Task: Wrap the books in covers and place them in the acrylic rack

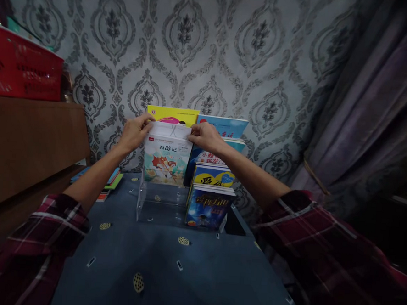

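Note:
A clear tiered book rack (145, 204) stands against the wall with books on its steps. My left hand (135, 132) pinches the upper left corner of a white-topped book (172, 131). At that book's upper right corner, my right hand (204, 136) is closed in a similar grip. Just below it is a picture book with an orange and green cover (166, 161), in the rack's left column. Behind, a yellow book (173, 114) shows its top. The right column holds several books, among them a light blue book (226, 126) and a dark blue book (209, 208) in front.
The rack rests on a dark blue patterned tablecloth (155, 260). A few thin books (114, 179) lie left of it. Farther left, a red basket (26, 65) sits on a brown cabinet (34, 147). A tied curtain (351, 111) hangs on the right.

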